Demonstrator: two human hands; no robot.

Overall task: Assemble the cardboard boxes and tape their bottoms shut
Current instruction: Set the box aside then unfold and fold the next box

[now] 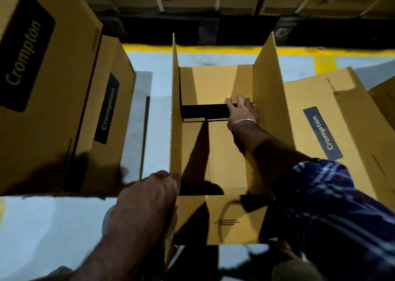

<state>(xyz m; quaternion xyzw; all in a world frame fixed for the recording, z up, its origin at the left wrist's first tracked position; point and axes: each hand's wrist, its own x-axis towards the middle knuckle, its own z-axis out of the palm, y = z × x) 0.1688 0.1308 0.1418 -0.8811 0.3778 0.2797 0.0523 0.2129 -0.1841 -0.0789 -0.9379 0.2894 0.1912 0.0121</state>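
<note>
- Corrugated brown box [213,84], open-topped, centre, on a pale floor [42,227]; two side flaps stand upright, two inner flaps lie folded with a dark gap between them.
- Right hand [241,112]: fingers straight, pressing the far inner flap.
- Left hand [149,195]: curled round the left flap's near edge.
- Assembled boxes [38,77] at left and a flat box [333,120] at right read "Crompton" on dark labels.
- Yellow line [213,49] crosses the floor.

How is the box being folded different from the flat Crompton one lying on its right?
The box being folded stands opened out with two long flaps upright; the flat box lies collapsed on the floor. The left hand grips one flap and the right hand presses an inner flap; nothing touches the flat box. Both are brown cardboard.
</note>
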